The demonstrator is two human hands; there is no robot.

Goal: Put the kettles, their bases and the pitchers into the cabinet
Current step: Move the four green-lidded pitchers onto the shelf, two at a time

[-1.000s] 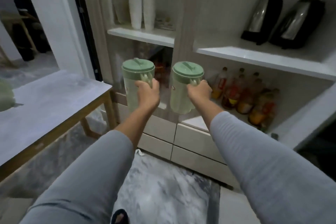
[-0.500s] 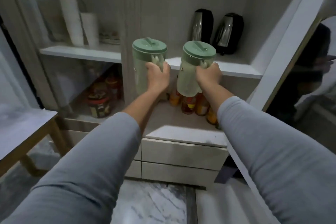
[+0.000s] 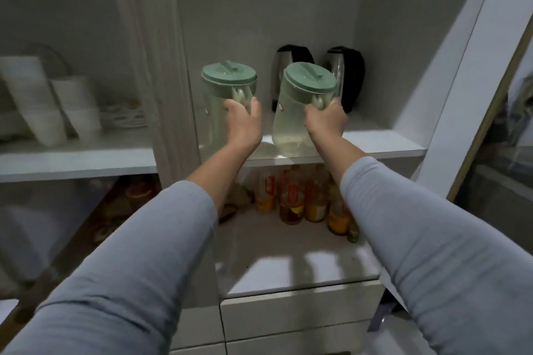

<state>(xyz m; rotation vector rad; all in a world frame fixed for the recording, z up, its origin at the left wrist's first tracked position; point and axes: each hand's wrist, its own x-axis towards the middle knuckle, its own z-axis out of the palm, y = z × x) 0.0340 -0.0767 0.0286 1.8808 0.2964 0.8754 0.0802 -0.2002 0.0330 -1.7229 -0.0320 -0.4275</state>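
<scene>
My left hand [image 3: 243,121] grips the handle of a clear pitcher with a green lid [image 3: 227,78], held upright at the left end of the cabinet's upper shelf [image 3: 383,143]. My right hand [image 3: 326,121] grips the handle of a second green-lidded pitcher [image 3: 297,112], which tilts slightly and hangs just over the shelf's front edge. Behind them, at the back of the same shelf, stand two steel-and-black kettles [image 3: 291,59] [image 3: 347,72]. Whether either pitcher touches the shelf I cannot tell.
Several sauce bottles [image 3: 291,202] stand on the lower shelf under the pitchers. A wooden divider post [image 3: 161,95] separates this bay from the left one, where stacked white cups [image 3: 37,106] sit. The open cabinet door [image 3: 473,95] is at the right. Drawers [image 3: 300,314] lie below.
Both hands have lifted the pitchers higher and further forward, from in front of the lower shelf to the upper shelf's front. My view has moved closer to the cabinet.
</scene>
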